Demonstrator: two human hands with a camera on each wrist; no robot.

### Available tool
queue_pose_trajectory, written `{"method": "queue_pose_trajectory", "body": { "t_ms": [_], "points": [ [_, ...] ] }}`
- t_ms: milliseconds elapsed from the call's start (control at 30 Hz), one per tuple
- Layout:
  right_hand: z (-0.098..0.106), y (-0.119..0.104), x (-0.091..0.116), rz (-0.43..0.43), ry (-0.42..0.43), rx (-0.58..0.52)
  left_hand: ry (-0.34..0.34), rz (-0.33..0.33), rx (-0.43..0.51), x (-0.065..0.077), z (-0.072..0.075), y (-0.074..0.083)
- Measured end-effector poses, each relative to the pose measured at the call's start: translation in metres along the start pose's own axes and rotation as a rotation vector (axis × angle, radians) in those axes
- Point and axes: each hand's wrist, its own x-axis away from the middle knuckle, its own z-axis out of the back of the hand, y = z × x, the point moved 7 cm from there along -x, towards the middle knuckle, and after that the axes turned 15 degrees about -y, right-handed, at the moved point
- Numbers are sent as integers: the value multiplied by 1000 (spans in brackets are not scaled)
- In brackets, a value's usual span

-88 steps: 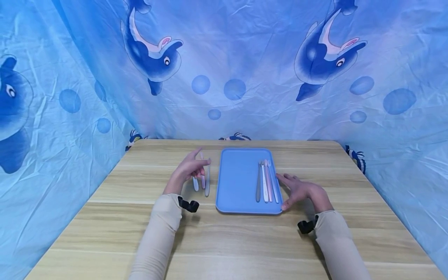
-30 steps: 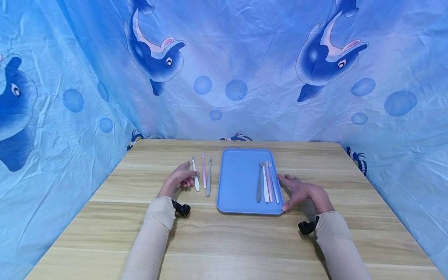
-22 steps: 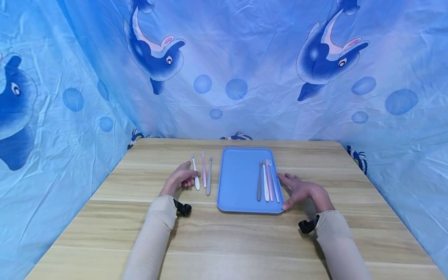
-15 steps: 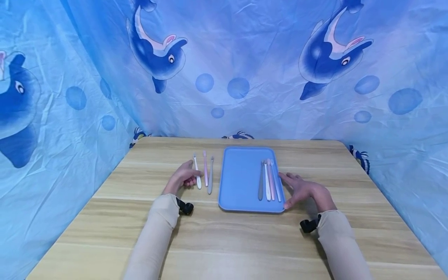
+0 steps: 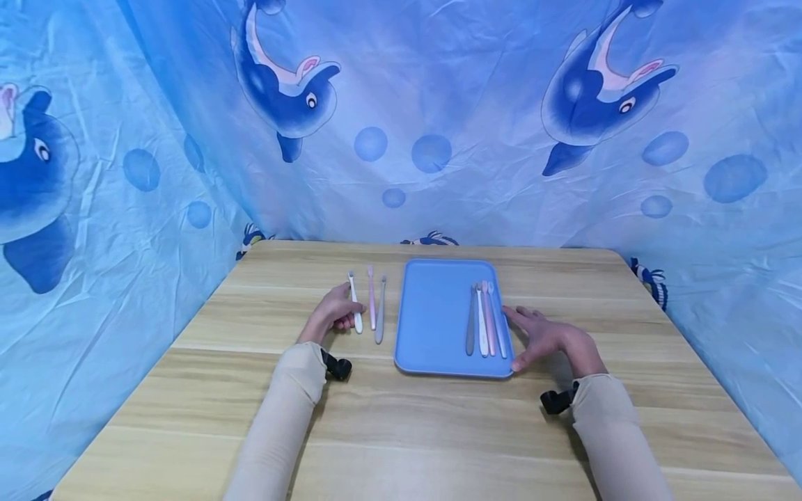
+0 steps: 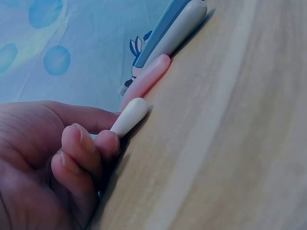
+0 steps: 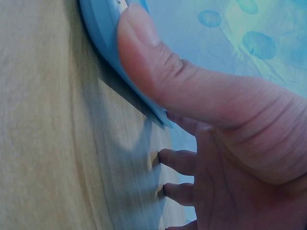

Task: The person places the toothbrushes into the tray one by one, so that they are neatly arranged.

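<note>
Tabletop [image 5: 413, 431]: three toothbrushes [image 5: 372, 300], four more [image 5: 488, 321] on one tray [image 5: 432, 313]. Left fingers [image 6: 81, 146], past the white one [image 6: 130, 117] earlier, now pinch it; right fingers [image 7: 178, 161] loose

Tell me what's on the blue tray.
A gray toothbrush, a white toothbrush, a pink toothbrush and a blue toothbrush lie side by side on the blue tray; the surface directly beneath them is covered.

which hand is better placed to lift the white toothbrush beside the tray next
Probably the left hand: it seems to have the white toothbrush pinched. The right hand is on the opposite side of the blue tray, at its edge, so it would have to reach across.
</note>
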Motion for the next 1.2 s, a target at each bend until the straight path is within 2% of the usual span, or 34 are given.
{"method": "queue_pose_trajectory", "body": {
  "t_ms": [400, 567, 800, 967, 1200],
  "points": [
    [-1, 3, 1, -2, 3, 3, -11, -31, 55, -6, 0, -3],
    [-1, 2, 1, 5, 2, -1, -13, -48, 67, -4, 2, -2],
    [0, 2, 0, 2, 4, -10, -28, -92, 147, -4, 7, -1],
    [0, 2, 0, 9, 3, -9, -24, -99, 185, -4, 10, -1],
    [1, 2, 0, 9, 6, -5, -13, -148, 209, 1, 15, 7]
  ]
}}
